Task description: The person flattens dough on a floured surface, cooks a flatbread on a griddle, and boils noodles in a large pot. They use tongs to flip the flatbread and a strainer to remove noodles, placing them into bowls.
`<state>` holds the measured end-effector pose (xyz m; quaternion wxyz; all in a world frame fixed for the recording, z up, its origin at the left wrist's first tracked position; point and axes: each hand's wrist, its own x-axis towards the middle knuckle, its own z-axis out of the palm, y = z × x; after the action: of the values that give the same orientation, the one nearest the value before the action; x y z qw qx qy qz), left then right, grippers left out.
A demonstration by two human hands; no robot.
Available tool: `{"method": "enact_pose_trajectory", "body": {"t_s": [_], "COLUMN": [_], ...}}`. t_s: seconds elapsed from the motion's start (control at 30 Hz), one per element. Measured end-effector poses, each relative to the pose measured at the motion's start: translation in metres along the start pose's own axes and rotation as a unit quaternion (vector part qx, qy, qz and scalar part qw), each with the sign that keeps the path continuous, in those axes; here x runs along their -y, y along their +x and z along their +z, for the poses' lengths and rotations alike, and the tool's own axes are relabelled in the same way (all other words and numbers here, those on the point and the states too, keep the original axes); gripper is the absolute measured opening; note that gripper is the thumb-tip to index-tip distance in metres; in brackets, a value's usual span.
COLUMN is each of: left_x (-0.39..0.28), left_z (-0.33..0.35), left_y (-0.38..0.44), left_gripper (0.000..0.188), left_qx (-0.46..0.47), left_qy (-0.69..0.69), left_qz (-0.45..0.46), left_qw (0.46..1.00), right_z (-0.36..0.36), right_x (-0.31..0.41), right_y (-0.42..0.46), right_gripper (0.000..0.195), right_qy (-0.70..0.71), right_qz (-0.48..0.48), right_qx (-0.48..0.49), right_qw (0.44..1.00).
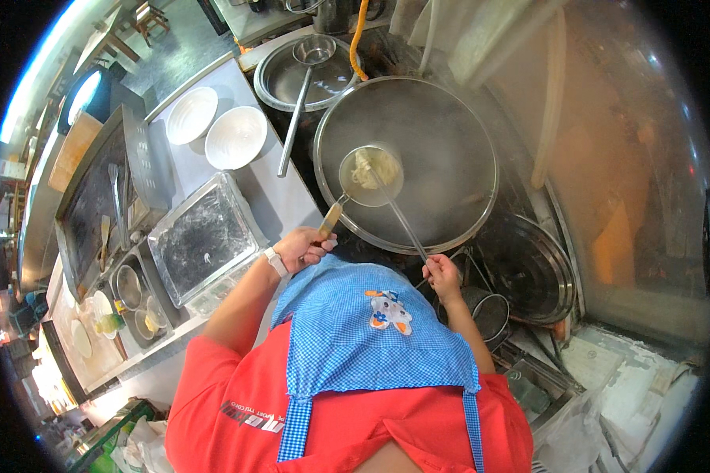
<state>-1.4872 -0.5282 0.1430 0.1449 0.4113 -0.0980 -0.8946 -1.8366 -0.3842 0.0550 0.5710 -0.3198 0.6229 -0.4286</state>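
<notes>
My left hand [309, 249] grips the wooden handle of a round strainer [355, 198], which lies over the near left part of a large steaming pot [444, 136]. Pale noodles [374, 171] are in the strainer. My right hand [442, 277] is closed on the end of a long, thin metal utensil [407, 222]; its far end is among the noodles, and steam makes it hard to tell whether it is chopsticks or tongs. Both hands are near the pot's front rim, just beyond the blue checked apron.
Two white bowls [235, 138] stand left of the pot, beyond a flour-dusted tray [204, 239]. A ladle [296, 124] rests across a smaller pot [272, 86]. A large round lid [526, 269] leans at the right. A griddle [89, 207] with utensils is at far left.
</notes>
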Motion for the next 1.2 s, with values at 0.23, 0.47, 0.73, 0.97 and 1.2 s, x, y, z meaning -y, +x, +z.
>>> {"method": "enact_pose_trajectory", "body": {"t_s": [0.23, 0.47, 0.73, 0.97, 1.2], "left_x": [-0.011, -0.010, -0.007, 0.029, -0.007], "left_z": [0.011, 0.017, 0.032, 0.027, 0.019], "left_y": [0.008, 0.006, 0.012, 0.028, 0.001], "left_gripper": [0.019, 0.018, 0.008, 0.013, 0.015], "left_qx": [-0.037, -0.020, -0.067, -0.185, -0.117], "left_qy": [-0.099, -0.125, 0.030, 0.323, 0.252], "left_qz": [-0.037, -0.014, 0.084, 0.247, 0.260], "left_qw": [0.994, 0.992, 0.994, 0.895, 0.925], "right_z": [-0.006, -0.016, 0.005, 0.048, 0.067], "right_x": [0.015, 0.045, 0.125, 0.176, 0.169], "right_y": [-0.019, -0.027, -0.044, -0.021, 0.025], "right_gripper": [0.019, 0.016, 0.013, 0.017, 0.017], "right_qy": [-0.028, -0.127, -0.398, -0.557, -0.326], "right_qz": [-0.021, -0.075, -0.129, -0.125, -0.136], "right_qx": [-0.029, -0.048, -0.134, -0.165, -0.123], "right_qw": [0.999, 0.988, 0.898, 0.804, 0.928]}}
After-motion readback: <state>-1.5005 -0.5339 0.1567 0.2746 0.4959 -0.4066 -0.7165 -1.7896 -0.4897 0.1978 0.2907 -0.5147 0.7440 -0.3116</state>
